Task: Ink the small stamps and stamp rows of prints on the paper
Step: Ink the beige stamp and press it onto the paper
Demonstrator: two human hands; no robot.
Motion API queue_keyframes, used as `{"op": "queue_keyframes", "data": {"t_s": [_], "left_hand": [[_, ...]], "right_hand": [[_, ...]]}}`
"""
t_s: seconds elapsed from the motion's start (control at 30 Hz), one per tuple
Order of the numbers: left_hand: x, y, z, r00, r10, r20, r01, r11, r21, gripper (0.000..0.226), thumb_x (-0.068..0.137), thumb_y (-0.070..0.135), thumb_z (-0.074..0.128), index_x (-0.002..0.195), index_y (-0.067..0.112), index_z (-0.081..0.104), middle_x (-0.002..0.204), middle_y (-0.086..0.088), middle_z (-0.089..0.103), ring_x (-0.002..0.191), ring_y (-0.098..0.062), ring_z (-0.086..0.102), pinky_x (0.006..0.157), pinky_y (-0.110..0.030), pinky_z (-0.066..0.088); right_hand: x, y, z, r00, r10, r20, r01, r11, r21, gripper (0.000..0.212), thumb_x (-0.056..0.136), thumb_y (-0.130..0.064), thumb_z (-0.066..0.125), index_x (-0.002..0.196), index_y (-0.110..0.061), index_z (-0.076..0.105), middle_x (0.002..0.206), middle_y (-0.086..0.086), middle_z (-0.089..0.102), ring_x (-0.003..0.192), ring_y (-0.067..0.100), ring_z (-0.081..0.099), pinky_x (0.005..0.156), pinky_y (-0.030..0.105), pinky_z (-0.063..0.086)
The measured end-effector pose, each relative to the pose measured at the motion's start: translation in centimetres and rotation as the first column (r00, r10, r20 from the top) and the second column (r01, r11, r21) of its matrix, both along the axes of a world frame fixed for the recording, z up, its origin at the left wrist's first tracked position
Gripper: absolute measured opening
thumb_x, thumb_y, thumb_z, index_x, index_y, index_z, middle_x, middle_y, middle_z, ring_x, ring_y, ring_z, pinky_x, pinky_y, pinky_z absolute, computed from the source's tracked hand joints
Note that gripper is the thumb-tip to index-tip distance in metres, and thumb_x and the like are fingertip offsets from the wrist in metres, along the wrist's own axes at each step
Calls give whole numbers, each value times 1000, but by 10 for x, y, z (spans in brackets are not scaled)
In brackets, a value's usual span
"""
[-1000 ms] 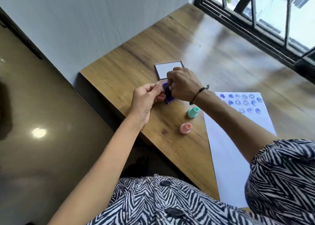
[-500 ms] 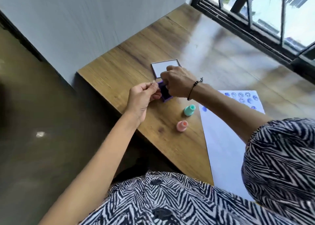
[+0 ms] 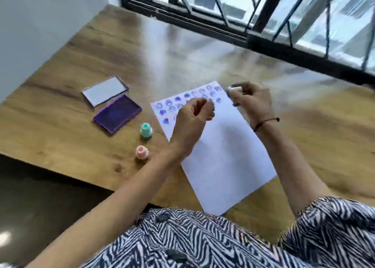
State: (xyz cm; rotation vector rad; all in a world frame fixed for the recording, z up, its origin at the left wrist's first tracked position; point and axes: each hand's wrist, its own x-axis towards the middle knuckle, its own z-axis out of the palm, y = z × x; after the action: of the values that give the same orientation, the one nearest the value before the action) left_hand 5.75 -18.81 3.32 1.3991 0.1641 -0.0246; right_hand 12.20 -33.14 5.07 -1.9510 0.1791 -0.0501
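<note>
White paper (image 3: 223, 156) lies on the wooden table, with rows of blue-purple prints (image 3: 182, 103) across its far end. My right hand (image 3: 253, 103) is above the paper's far right corner, closed on a small pale stamp (image 3: 235, 89). My left hand (image 3: 194, 115) hovers over the printed rows with its fingertips pinched together; blur hides whether anything is between them. The open purple ink pad (image 3: 117, 114) sits left of the paper, its lid (image 3: 105, 90) just behind it. A green stamp (image 3: 146, 129) and a pink stamp (image 3: 142, 152) stand between pad and paper.
The table's near-left edge (image 3: 60, 172) drops to a dark floor. A grey wall runs along the far left. A black window frame (image 3: 263, 38) with bars borders the far side of the table. My zebra-patterned clothing fills the bottom of the view.
Both hands have left the ink pad and moved right over the paper, the right one carrying the stamp. The pad is now uncovered. The view has swung to the right.
</note>
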Motion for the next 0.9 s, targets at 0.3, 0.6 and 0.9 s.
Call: {"op": "queue_keyframes", "data": {"t_s": [0.3,0.6,0.9], "left_hand": [[4,-14,-24,997,-56,-47,64,980,189,11,79,36,52,84,27,56,90,-3,62,85,-18,60,94,-49,47],[8,-14,-32,999,-37,-35,43,974,222,19,84,27,55,97,13,58,92,-4,63,86,-19,59,94,-49,47],[6,-13,-34,999,-31,-21,35,973,227,18,87,22,57,102,12,59,93,-1,64,87,-15,62,93,-40,50]], "right_hand": [[33,-20,-20,1000,27,1,-26,978,-209,6,73,-19,67,67,-18,64,55,-7,57,40,2,55,58,33,58],[53,0,-16,956,293,-10,-232,734,-638,19,80,-11,61,97,-6,67,103,18,64,95,31,59,81,34,44],[60,5,-17,936,347,-63,-282,628,-725,20,81,-10,55,97,-4,67,105,21,63,95,37,57,76,34,43]]}}
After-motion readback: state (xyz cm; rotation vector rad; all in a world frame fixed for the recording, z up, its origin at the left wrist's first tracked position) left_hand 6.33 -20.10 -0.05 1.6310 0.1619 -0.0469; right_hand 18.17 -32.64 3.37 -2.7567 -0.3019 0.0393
